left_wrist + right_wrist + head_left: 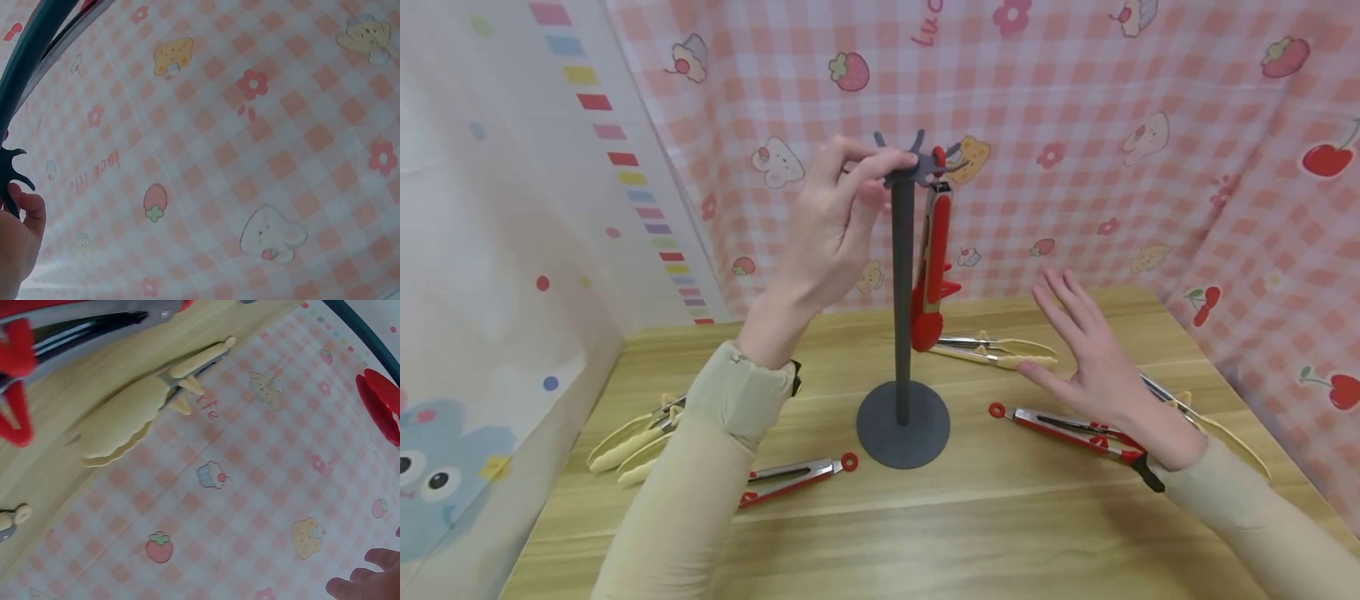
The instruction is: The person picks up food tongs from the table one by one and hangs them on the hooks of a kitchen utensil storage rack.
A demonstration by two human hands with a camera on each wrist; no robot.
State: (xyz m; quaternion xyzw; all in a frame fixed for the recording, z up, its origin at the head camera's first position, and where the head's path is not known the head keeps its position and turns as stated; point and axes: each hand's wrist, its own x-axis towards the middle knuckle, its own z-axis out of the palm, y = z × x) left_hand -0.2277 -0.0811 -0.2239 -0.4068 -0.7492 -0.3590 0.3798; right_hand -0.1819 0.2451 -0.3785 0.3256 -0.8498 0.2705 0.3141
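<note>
A dark grey stand [902,317] with a round base and curved hooks at its top stands upright on the table. My left hand [838,217] pinches the hooked top from the left, and one hook shows between thumb and finger in the left wrist view. From a hook on the right side hang red-handled tongs [937,250], their red heads pointing down. My right hand [1093,362] hovers with spread fingers over the right of the table, holding nothing. Below it lie red-and-black tongs [1067,432], and beyond its thumb are cream-tipped tongs [125,415].
More cream-tipped tongs [1232,433] lie at the far right, partly behind the right forearm. Several cream-tipped tongs [628,446] lie left of the left forearm, which partly covers another red pair of tongs [801,475]. A checked curtain [1037,83] hangs behind the wooden table [985,533].
</note>
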